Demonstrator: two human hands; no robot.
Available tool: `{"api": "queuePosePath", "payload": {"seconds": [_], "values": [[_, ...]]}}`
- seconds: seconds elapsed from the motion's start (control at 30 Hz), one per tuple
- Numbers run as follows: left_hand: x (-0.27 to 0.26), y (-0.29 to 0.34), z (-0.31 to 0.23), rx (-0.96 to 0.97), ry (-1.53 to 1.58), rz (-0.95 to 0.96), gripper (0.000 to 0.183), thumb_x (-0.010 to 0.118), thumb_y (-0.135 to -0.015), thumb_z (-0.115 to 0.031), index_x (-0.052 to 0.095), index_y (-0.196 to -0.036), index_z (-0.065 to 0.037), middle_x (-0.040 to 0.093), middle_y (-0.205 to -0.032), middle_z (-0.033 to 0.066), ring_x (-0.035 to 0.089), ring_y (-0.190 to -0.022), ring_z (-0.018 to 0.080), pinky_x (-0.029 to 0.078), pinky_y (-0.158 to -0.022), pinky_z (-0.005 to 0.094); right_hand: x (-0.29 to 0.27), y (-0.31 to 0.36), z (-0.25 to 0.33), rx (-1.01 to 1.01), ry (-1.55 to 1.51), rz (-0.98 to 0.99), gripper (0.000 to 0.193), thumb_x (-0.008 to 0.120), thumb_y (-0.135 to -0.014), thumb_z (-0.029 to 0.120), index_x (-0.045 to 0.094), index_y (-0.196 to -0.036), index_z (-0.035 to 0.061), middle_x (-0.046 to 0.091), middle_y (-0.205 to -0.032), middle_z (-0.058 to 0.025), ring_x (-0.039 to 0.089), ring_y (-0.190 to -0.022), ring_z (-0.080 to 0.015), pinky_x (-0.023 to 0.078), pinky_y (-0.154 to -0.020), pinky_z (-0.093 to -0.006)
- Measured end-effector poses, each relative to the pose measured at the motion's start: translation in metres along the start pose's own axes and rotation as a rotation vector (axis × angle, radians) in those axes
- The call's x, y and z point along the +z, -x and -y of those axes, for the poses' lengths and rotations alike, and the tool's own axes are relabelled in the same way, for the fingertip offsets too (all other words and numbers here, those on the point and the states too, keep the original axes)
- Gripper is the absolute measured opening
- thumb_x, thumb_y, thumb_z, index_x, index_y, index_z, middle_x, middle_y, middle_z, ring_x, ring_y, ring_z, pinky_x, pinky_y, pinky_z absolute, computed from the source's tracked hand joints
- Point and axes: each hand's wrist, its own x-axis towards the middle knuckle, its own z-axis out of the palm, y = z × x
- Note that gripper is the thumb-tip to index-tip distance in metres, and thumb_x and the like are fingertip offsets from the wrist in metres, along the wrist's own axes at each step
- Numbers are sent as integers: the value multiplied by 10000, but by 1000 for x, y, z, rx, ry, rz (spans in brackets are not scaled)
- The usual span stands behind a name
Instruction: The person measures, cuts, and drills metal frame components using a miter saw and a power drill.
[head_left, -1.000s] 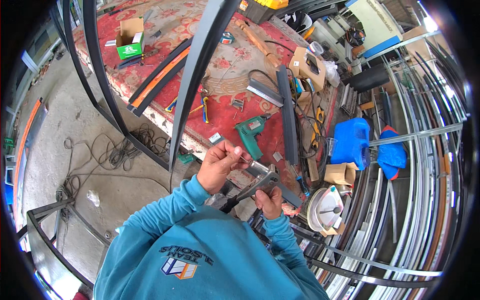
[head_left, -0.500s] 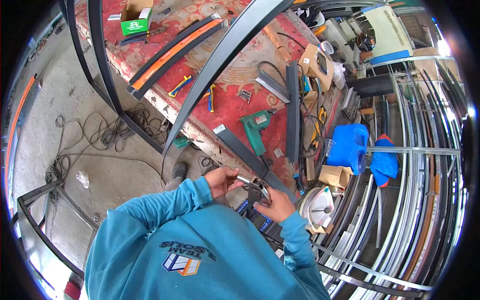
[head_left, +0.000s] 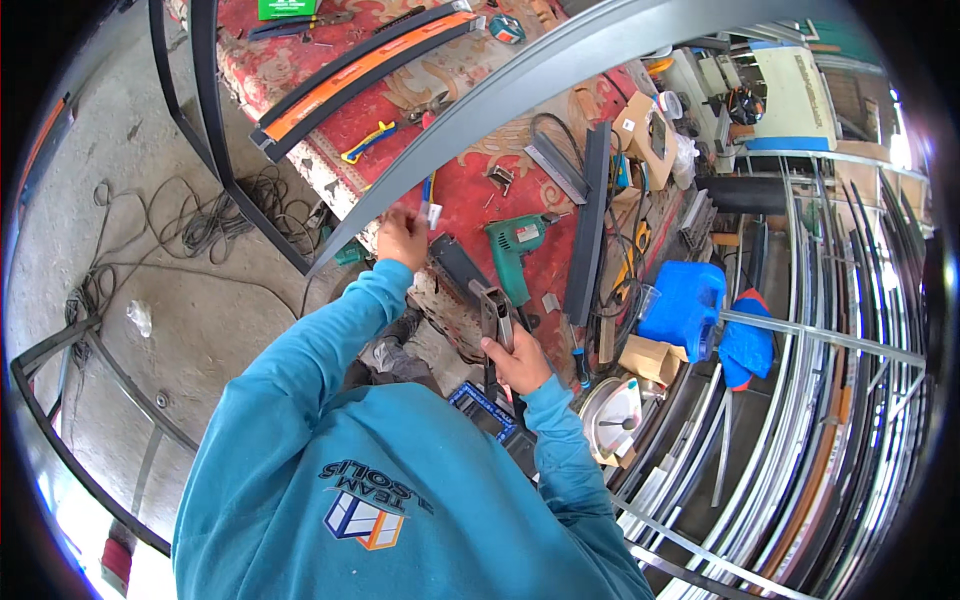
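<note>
My right hand (head_left: 517, 362) is closed around a grey metal door-lock-like fitting (head_left: 494, 308), long and channel-shaped, held upright in front of my body. My left hand (head_left: 403, 237) is stretched out to the near edge of the carpet-covered table (head_left: 350, 212). Its fingers are curled and partly blurred, and what they hold, if anything, I cannot make out. Just beside the fingertips show a small silvery-white piece (head_left: 434, 215) and a blue-and-yellow plier handle (head_left: 428, 188). A dark metal profile (head_left: 457, 264) lies on the table between my hands, with a green power drill (head_left: 516, 255) to its right.
A curved grey bar (head_left: 470, 110) crosses above the table in front of me. Orange-and-black profiles (head_left: 360, 75) lie at the far left. A blue jerrycan (head_left: 682, 308) and racked metal lengths (head_left: 800, 440) stand right. Cables (head_left: 215, 225) lie tangled on the floor.
My left hand has left the fitting and reached forward to the table edge beside the pliers. My right hand keeps the fitting, now more upright and slightly forward. The view has shifted a little.
</note>
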Motion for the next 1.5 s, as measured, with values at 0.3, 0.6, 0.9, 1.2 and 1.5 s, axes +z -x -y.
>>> {"api": "queuePosePath", "payload": {"seconds": [0.3,0.6,0.9,1.2,1.5], "values": [[-3,27,-6,239,-137,125,151,593,-780,-72,485,-882,-48,581,-834,186,565,-823,403,453,-707,486,13,-44,13,-344,316,-193,445,603,-847,314,469,-1122,-10,625,-788,-231,615,-752,-429,473,-685,-449],[-9,25,-4,334,-130,174,144,596,-743,-30,481,-828,-21,562,-788,187,555,-782,401,452,-665,471,18,-71,31,-284,331,-141,442,613,-829,269,431,-1085,-43,606,-813,-306,576,-799,-494,450,-677,-520],[-8,27,-3,304,-147,136,136,595,-723,-48,499,-816,-23,569,-808,178,563,-795,393,456,-685,468,22,-77,25,-254,367,-142,454,614,-832,292,446,-1088,-44,613,-828,-300,583,-828,-486,462,-697,-508],[-8,28,-1,267,-158,175,149,598,-707,-54,510,-822,-19,586,-844,188,569,-838,389,457,-743,473,23,-91,31,-173,560,-44,500,628,-803,323,454,-1083,-53,613,-851,-307,585,-839,-486,466,-720,-513],[-3,33,-1,274,-170,156,139,597,-727,-70,509,-822,-20,587,-829,190,573,-827,389,450,-732,476,28,-106,15,-59,471,-104,492,603,-762,317,521,-1047,-75,625,-925,-295,598,-886,-462,480,-800,-497]]}}
